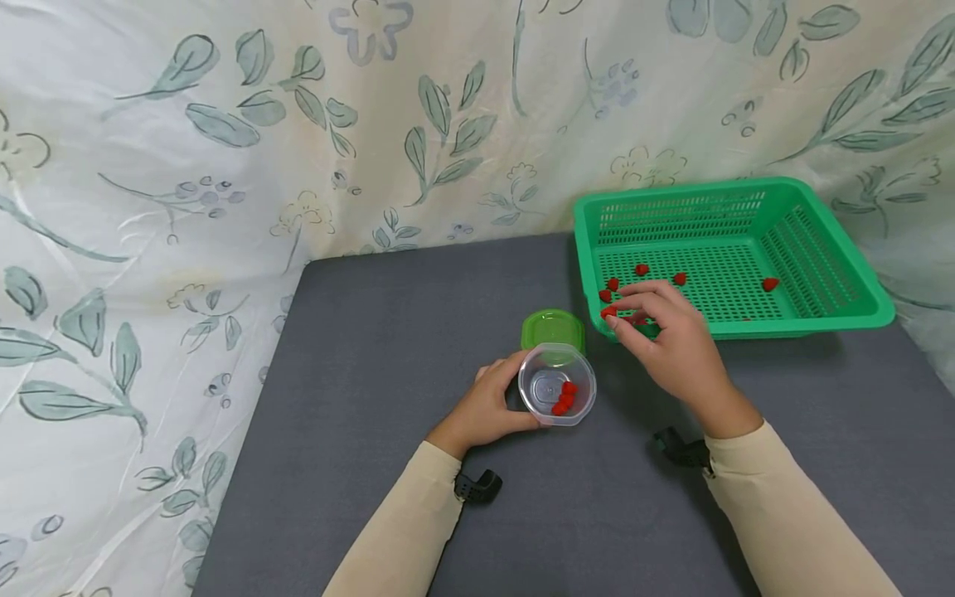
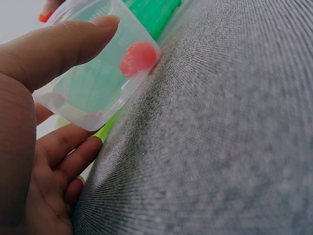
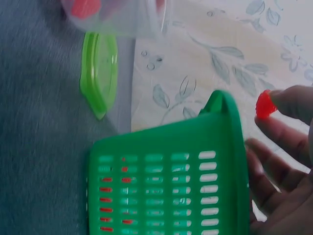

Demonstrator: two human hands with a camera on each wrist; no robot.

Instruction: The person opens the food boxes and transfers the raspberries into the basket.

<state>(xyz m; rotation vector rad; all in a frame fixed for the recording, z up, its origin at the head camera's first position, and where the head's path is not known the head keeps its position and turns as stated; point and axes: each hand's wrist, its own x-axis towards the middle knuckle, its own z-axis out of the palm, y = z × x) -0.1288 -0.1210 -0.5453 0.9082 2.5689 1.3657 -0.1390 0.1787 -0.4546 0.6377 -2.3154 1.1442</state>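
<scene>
My left hand (image 1: 488, 406) grips a small clear plastic cup (image 1: 543, 390) by its side, thumb and fingers spread round the wall. A few red raspberries (image 1: 564, 400) lie at the bottom of the cup; one raspberry (image 2: 138, 58) shows through its wall in the left wrist view. Over the near left corner of the green basket (image 1: 813, 325), my right hand (image 1: 675, 348) pinches a single raspberry (image 3: 265, 105) between thumb and fingertip. Its other fingers are loosely bent by the basket rim. Several more raspberries (image 1: 680, 279) are scattered on the basket floor, some partly behind the right hand.
A green lid (image 1: 550, 327) lies on the dark grey table (image 1: 373, 348) just behind the cup, left of the basket. Behind the table hangs a leaf-patterned cloth (image 1: 448, 149), close to the basket's back wall.
</scene>
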